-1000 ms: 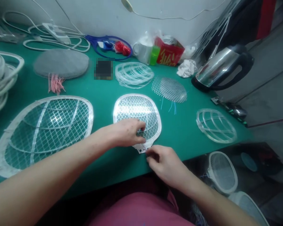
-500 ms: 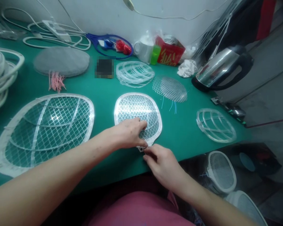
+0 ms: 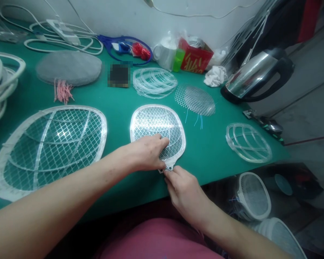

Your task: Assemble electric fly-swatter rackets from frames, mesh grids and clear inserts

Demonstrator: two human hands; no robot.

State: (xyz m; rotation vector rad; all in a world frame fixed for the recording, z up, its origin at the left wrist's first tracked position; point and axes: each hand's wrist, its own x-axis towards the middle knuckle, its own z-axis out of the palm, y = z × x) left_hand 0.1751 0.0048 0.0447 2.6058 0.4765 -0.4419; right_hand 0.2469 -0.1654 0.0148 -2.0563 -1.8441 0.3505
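Note:
A white electric mosquito swatter head point(image 3: 175, 124) with metal mesh lies flat on the green table, its narrow neck towards me. My left hand point(image 3: 149, 153) grips its lower left part, fingers bent over the mesh and the thumb at the neck. Right at the neck, my right hand point(image 3: 186, 185) has its fingertips pinched together; anything between them is too small or hidden to make out. Behind the swatter head lie clear plastic ribbed grids point(image 3: 154, 83) and metal mesh sheets point(image 3: 196, 100) with thin blue wires.
To the left lies a larger white mesh frame point(image 3: 104, 129). Further back are a grey mesh stack point(image 3: 70, 66), pink wires point(image 3: 62, 92) and a white cable point(image 3: 91, 50). A kettle point(image 3: 255, 75) and another clear grid point(image 3: 250, 143) are at right. Finished-looking white frames point(image 3: 255, 196) sit below the table edge.
My right hand's fingers have closed in at the neck and shifted slightly, showing more of its small holed tabs. The left hand stays on the swatter head. The view has tilted slightly.

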